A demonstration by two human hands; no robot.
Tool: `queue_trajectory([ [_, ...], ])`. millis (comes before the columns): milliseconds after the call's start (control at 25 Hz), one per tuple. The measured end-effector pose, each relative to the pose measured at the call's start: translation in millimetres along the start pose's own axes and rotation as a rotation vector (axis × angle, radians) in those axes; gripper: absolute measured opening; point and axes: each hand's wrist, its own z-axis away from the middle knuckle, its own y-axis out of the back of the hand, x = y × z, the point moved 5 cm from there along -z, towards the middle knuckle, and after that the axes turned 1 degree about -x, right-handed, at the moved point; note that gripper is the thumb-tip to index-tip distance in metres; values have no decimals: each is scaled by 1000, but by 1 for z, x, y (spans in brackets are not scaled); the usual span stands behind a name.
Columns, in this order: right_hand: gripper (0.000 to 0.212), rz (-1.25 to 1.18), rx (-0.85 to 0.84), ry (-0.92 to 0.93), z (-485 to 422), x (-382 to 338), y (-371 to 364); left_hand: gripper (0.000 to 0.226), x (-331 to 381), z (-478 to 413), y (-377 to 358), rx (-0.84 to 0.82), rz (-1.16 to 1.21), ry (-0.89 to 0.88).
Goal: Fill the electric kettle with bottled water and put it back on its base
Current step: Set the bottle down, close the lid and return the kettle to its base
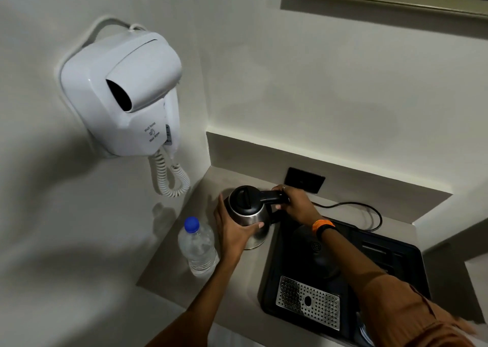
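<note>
A steel electric kettle (250,215) with a black lid, shut, stands on the grey counter (169,254), left of the black tray. My left hand (233,226) wraps its steel body from the left. My right hand (297,201) grips the black handle. The round kettle base (320,249) sits in the black tray (406,256), partly hidden by my right forearm. A clear water bottle (198,249) with a blue cap stands upright on the counter, left of the kettle and near my left wrist.
A white wall-mounted hair dryer (124,93) with a coiled cord hangs above the counter's left end. A black wall socket (305,180) and a black power cord (369,212) lie behind the tray. A perforated metal drip plate (307,301) sits in the tray's front.
</note>
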Motion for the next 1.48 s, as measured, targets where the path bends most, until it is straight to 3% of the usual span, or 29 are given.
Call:
queue_trajectory([
  [160, 45, -67, 112, -12, 22, 9, 31, 134, 27, -1, -4, -11, -30, -155],
  [280, 49, -56, 246, -23, 61, 21, 78, 137, 70, 7, -21, -173, 20, -251],
  [600, 52, 19, 328, -161, 156, 68, 120, 143, 97, 60, -89, -477, 88, -240],
  [800, 51, -83, 372, -269, 184, 88, 113, 143, 94, 78, -111, -523, 47, -254],
  [1480, 55, -68, 275, -294, 195, 91, 108, 150, 73, 83, -110, -516, -121, -207],
])
